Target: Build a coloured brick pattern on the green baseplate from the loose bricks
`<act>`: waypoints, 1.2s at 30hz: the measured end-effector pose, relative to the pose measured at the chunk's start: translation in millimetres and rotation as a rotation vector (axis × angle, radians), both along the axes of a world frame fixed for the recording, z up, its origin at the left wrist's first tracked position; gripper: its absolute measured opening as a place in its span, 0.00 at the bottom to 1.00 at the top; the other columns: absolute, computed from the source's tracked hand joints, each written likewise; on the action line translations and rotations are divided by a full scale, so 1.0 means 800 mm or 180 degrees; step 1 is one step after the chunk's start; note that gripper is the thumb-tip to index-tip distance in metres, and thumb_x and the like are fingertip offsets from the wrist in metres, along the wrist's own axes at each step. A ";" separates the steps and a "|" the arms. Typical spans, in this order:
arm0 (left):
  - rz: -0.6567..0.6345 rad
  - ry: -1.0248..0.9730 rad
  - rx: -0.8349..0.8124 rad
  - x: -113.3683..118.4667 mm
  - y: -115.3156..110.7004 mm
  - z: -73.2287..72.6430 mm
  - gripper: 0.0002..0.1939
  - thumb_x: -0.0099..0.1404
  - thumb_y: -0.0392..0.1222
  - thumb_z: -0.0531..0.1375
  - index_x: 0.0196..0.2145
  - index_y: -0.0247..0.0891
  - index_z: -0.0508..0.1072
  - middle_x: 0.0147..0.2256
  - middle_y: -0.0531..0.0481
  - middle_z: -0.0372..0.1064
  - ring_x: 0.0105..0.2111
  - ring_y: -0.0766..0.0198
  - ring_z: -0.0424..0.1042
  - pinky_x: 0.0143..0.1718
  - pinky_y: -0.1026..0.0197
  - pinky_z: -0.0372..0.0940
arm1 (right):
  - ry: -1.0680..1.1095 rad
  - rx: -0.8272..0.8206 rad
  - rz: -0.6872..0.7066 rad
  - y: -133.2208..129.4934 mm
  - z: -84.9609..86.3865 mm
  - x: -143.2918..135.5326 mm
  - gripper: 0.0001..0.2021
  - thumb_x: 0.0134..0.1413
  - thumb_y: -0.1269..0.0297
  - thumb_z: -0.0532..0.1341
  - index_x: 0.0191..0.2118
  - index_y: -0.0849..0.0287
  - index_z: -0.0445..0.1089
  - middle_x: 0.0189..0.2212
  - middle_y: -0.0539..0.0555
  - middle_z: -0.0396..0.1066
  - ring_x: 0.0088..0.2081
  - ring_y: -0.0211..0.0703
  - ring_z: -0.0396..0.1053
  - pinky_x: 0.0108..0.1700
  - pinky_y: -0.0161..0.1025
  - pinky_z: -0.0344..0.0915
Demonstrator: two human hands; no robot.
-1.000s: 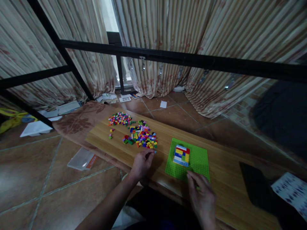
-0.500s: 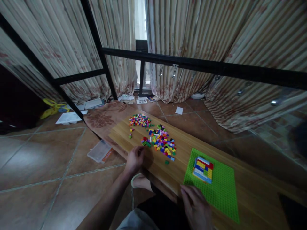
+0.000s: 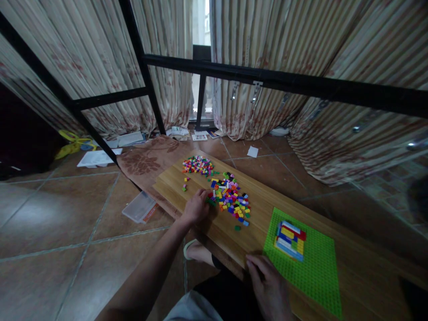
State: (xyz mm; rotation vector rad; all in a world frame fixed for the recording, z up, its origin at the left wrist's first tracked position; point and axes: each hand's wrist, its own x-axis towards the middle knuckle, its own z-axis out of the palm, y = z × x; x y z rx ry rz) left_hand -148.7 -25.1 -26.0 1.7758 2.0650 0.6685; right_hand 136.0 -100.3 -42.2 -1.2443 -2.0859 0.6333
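Note:
My left hand (image 3: 196, 208) reaches over the wooden board to the left edge of a pile of toy building bricks (image 3: 230, 196). Its fingers are bent and closed, with the tips against dark green and red bricks; what lies between them is hidden. My right hand (image 3: 269, 283) rests at the board's near edge, beside a green baseplate (image 3: 317, 263). Thumb and fingers are curled together there, and I cannot make out anything inside. On the baseplate sits a flat block of joined bricks (image 3: 290, 240) in blue, yellow, red and white.
A second heap of smaller bricks (image 3: 198, 165) lies farther back on the wooden board (image 3: 227, 240). One green brick (image 3: 237, 228) lies apart. A brown cloth (image 3: 143, 158) covers the far left end. A clear plastic lid (image 3: 138, 207) is on the tiled floor. Black metal bars (image 3: 267, 76) cross behind.
My left hand has moved forward and slightly right, from beside the pile to its edge bricks. My right hand stays near the board's edge. The view has shifted slightly.

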 end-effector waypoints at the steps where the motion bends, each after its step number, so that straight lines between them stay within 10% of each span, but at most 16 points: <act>1: -0.0066 -0.0041 0.0029 0.003 0.000 -0.001 0.26 0.57 0.31 0.55 0.54 0.44 0.65 0.54 0.45 0.63 0.49 0.54 0.69 0.50 0.55 0.65 | -0.0002 -0.0039 0.0001 0.001 -0.001 -0.002 0.11 0.62 0.60 0.54 0.38 0.54 0.73 0.33 0.53 0.75 0.35 0.41 0.74 0.37 0.36 0.71; 15: -0.0362 -0.1357 0.0898 0.022 -0.006 -0.008 0.19 0.60 0.28 0.52 0.47 0.37 0.70 0.45 0.45 0.69 0.42 0.63 0.71 0.46 0.60 0.66 | -0.0177 -0.0112 -0.0071 0.006 -0.005 -0.011 0.11 0.62 0.61 0.53 0.39 0.54 0.72 0.35 0.53 0.74 0.38 0.43 0.73 0.41 0.39 0.70; 20: 0.0082 -0.1061 0.0887 0.008 0.017 -0.008 0.16 0.62 0.30 0.52 0.45 0.37 0.72 0.45 0.44 0.69 0.42 0.62 0.71 0.45 0.60 0.66 | -0.0263 0.0274 -0.0241 0.003 -0.011 -0.017 0.10 0.62 0.62 0.54 0.41 0.54 0.72 0.35 0.53 0.74 0.37 0.42 0.73 0.40 0.38 0.68; 36: -0.0343 -0.0040 0.0443 -0.032 0.105 -0.001 0.18 0.57 0.28 0.54 0.41 0.39 0.77 0.43 0.46 0.73 0.46 0.58 0.70 0.53 0.57 0.64 | -0.0416 0.0520 -0.0224 -0.001 -0.017 -0.020 0.08 0.62 0.65 0.54 0.42 0.55 0.70 0.35 0.53 0.72 0.36 0.41 0.71 0.40 0.39 0.67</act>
